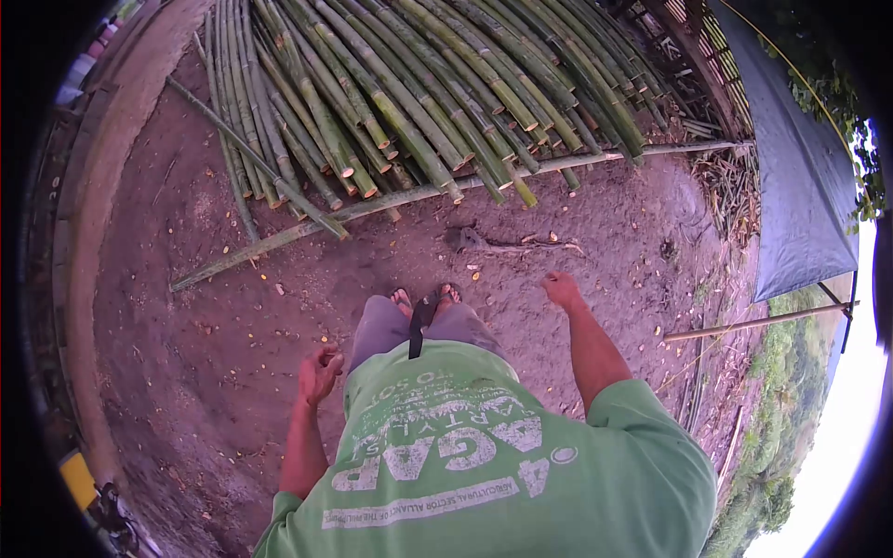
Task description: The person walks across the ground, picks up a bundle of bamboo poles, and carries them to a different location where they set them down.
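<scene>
Bamboo (441,128) lies piled ahead, beyond the feet (402,299), likely stiff, heavy and smooth, best held near midlength. Left hand (321,372) hangs loosely open, empty; right hand's (562,290) grip I cannot tell.

Ahead of both hands, the long, round, green bamboo poles (400,102) run past the upper edge, their far ends cut off. The palm of the right hand (561,290) is turned out of view; farther right, the blue-grey tarpaulin sheet (800,158) is cut off above. Well left of the left hand (321,374) and behind it, a flat yellow object (78,481) is too blurred to identify. Between the forearms, the smallest white print on the green cloth T-shirt (577,465) is unreadable.
</scene>
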Demonstrator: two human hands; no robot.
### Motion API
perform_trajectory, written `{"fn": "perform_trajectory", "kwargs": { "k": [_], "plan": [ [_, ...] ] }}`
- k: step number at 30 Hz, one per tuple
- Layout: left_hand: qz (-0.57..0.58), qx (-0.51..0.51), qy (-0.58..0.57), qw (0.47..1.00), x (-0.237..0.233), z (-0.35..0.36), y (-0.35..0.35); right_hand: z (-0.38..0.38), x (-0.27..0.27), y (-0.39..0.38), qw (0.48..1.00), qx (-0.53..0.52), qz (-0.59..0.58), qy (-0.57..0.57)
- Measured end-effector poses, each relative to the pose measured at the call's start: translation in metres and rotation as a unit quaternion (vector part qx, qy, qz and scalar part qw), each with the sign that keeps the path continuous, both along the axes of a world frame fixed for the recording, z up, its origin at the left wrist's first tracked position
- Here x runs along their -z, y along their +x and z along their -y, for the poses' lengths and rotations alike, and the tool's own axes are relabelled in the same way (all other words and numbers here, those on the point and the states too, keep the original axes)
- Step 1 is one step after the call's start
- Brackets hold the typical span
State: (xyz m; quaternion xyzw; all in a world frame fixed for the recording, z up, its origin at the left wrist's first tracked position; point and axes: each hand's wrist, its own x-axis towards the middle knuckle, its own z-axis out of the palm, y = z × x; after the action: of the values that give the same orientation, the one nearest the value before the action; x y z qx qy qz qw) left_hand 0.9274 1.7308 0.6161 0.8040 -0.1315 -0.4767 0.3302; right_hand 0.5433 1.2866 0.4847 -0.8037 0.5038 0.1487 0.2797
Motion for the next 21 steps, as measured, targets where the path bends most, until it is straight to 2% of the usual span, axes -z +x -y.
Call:
{"fn": "perform_trajectory", "kwargs": {
  "k": [2,5,8,10,11,14,15,18,21],
  "plan": [
    [0.004,0.061,0.018,0.998,-0.003,0.013,0.006,0.002,-0.021,0.02,0.994,0.083,0.057,0.03],
    [0.016,0.138,0.054,0.989,0.068,-0.012,0.025,-0.015,-0.023,0.035,0.983,0.107,0.146,0.015],
    [0.074,0.308,0.092,0.944,0.095,-0.01,0.057,-0.054,-0.04,0.031,0.966,0.164,0.171,0.098],
    [0.14,0.293,0.095,0.941,0.103,-0.002,0.071,-0.076,-0.083,0.031,0.956,0.179,0.133,0.192],
    [0.177,0.284,0.095,0.938,0.107,0.009,0.082,-0.086,-0.079,0.022,0.946,0.209,0.124,0.212],
    [0.03,0.114,0.053,0.992,0.099,0.035,0.097,-0.077,-0.083,0.015,0.933,0.265,0.101,0.22],
    [0.058,0.151,0.043,0.986,0.1,0.036,0.101,-0.075,-0.084,0.015,0.93,0.281,0.095,0.217],
    [0.113,0.244,0.047,0.962,0.091,0.037,0.118,-0.044,-0.049,0.016,0.953,0.237,0.14,0.125],
    [0.101,0.265,0.081,0.955,0.058,0.049,0.134,-0.033,-0.044,0.026,0.921,0.283,0.247,0.101]
  ]
}}
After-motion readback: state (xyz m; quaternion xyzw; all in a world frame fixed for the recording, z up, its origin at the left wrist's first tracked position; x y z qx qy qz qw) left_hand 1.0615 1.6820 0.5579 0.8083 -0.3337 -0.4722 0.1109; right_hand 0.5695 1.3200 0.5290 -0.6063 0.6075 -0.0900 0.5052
